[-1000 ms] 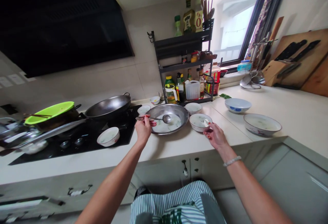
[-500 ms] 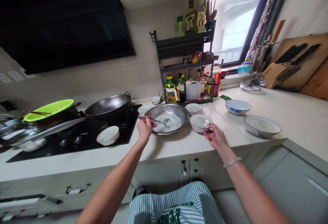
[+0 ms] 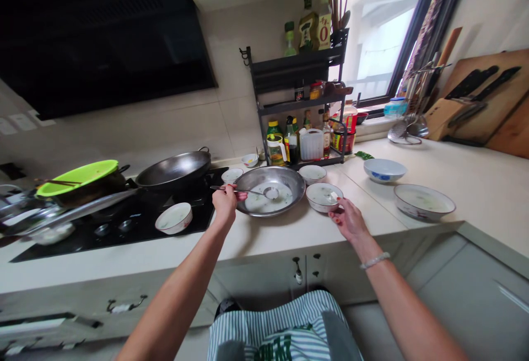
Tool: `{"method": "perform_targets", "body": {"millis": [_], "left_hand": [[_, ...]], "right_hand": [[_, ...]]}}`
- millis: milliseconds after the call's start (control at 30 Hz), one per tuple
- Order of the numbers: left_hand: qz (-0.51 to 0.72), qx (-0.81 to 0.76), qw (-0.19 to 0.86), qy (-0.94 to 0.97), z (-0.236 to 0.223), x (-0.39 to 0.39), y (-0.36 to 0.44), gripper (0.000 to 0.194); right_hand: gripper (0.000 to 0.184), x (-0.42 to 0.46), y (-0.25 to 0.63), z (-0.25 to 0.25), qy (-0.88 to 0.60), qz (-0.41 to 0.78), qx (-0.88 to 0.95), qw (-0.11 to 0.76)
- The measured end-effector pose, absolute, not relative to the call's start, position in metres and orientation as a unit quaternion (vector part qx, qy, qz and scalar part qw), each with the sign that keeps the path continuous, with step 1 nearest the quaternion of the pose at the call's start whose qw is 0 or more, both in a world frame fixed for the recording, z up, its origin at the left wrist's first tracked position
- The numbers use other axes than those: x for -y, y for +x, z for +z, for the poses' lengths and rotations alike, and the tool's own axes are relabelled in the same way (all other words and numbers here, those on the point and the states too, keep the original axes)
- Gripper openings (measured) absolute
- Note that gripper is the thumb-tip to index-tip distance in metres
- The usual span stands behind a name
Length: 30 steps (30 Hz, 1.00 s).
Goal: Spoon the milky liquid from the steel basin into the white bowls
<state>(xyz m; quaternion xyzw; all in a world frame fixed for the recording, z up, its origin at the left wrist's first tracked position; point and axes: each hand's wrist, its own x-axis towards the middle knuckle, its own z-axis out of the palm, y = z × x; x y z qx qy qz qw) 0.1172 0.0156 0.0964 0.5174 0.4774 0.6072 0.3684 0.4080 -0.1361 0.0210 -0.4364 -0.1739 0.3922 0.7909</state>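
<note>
My left hand [image 3: 225,201] is closed round the handle of a metal soup spoon [image 3: 270,192]. The spoon's bowl rests in the pale, milky liquid with green flecks inside a wide steel basin [image 3: 298,176]. To the right stands a white bowl [image 3: 320,202] of similar liquid, and my right hand [image 3: 347,219] grips its right rim between thumb and fingers. A small white patch shows by my fingertips; I cannot tell what it is. Behind the basin are two more filled bowls, one at the left [image 3: 232,175] and one at the right [image 3: 313,173].
A filled bowl [image 3: 173,219] sits on the black hob's front edge, near a dark wok [image 3: 173,169] and a lime-green basket [image 3: 82,178]. At right stand a blue-patterned bowl [image 3: 385,171] and a large bowl [image 3: 424,202]. A spice rack [image 3: 297,108] rises behind the basin.
My left hand has drawn slightly left, and the spoon lies lower in the basin. My right hand stays at the bowl's rim.
</note>
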Motion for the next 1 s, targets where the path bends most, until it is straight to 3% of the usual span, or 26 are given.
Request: {"method": "perform_targets", "body": {"millis": [100,1000], "left_hand": [[0.603,-0.473,0.424,0.483,0.106,-0.010,0.122,0.021],[0.604,-0.428,0.495,0.455,0.160,0.020,0.168,0.022]], "right_hand": [[0.041,0.136,0.408,0.020,-0.438,0.391,0.174,0.791],[0.041,0.135,0.409,0.020,-0.429,0.398,0.171,0.793]]}}
